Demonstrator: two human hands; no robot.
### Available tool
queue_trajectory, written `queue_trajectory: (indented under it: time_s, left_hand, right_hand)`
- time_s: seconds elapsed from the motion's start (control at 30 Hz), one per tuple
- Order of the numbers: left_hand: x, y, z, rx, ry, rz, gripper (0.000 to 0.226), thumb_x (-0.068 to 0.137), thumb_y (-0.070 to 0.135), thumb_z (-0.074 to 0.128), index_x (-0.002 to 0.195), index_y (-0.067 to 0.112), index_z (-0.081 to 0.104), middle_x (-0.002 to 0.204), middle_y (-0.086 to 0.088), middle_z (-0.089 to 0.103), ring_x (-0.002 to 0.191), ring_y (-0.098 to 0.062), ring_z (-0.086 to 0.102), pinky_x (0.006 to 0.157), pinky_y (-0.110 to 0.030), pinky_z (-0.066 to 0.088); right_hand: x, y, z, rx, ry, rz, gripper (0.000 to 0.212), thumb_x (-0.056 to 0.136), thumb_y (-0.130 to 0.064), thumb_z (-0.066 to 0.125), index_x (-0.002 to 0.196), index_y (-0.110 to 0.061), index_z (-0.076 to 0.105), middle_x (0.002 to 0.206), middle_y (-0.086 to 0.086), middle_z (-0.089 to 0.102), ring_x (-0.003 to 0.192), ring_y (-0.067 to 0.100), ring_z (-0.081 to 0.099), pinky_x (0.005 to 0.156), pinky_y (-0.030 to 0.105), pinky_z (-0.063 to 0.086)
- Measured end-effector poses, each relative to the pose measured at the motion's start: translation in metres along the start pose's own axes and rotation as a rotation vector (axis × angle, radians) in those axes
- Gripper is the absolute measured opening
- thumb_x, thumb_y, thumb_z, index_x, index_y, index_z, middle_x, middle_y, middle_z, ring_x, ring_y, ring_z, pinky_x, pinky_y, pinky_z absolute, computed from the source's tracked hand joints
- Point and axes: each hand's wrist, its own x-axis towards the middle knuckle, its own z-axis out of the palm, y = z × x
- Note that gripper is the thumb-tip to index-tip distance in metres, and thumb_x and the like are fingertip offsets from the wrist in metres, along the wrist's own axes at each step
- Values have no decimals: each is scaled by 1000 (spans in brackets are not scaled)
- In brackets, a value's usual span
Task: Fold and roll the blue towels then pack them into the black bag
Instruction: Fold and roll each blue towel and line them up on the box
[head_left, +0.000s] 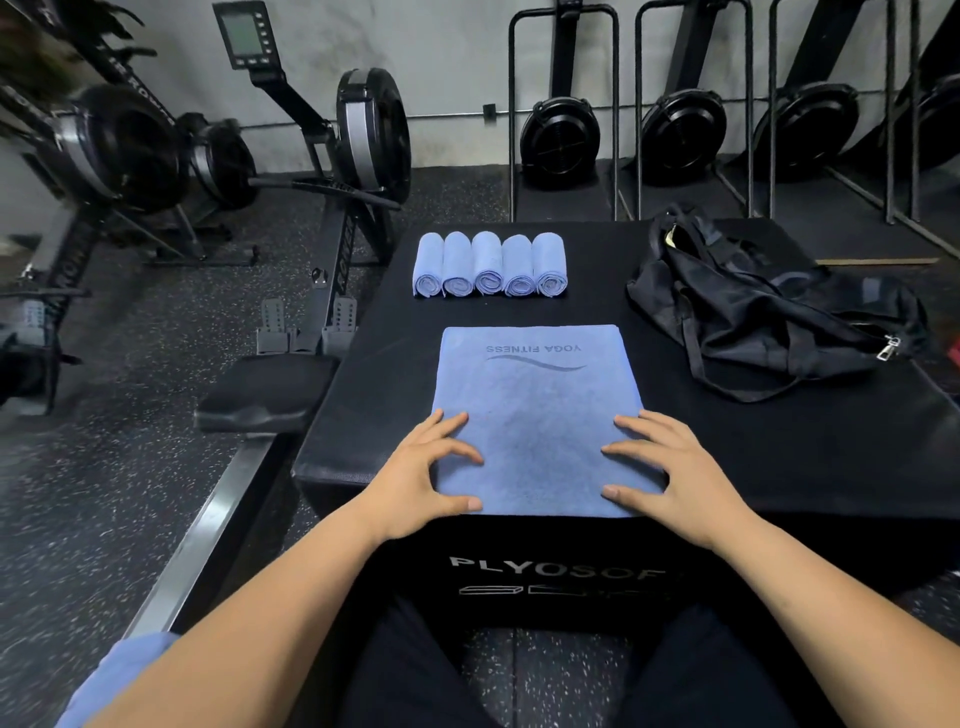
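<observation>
Blue towel (540, 415), folded flat at the near edge of a black box (779, 457), lies not yet rolled under the spread, ungripping left hand (426, 473) and right hand (670, 473); five rolled towels (489, 265) wait farther back, the black bag (769, 312) at right apparently not yet packed.

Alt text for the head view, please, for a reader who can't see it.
The left hand and right hand rest with spread fingers on the near end of a folded blue towel on a black plyo box. Five rolled towels lie in a row beyond it, a black bag to their right.
</observation>
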Motion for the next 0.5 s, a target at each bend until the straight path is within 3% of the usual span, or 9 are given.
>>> queue_trajectory:
  time_s: [0.17,0.37,0.43,0.5]
  left_hand:
    - [-8,1,4,75,12,33,58,62,52,96,107,43,60,173,17,18,161,-4,-1,129,-41,16]
    - [-12,-3,6,150,10,97,55,66,32,93,105,38,55,172,12,16,162,-13,-1,129,-44,19]
    - [-13,-1,5,76,33,71,46,71,22,88,101,37,57,170,14,21,162,-10,2,128,-44,21]
    - [-14,1,5,-2,70,42,37,75,15,84,97,35,61,167,16,29,160,-5,8,126,-38,21]
  right_hand:
    - [-13,-2,-5,5,-40,-10,57,63,-67,90,110,-44,67,150,-24,45,149,7,25,118,36,33]
    - [-15,-6,-7,-13,-104,4,58,58,-50,98,103,-43,62,151,-26,40,147,5,22,111,31,33]
    - [-15,-7,-9,33,-60,26,50,60,-41,99,99,-43,67,147,-25,47,145,5,28,111,24,34]
    - [-14,-8,-12,112,7,63,42,64,-31,99,95,-42,72,141,-22,56,142,3,37,105,8,33]
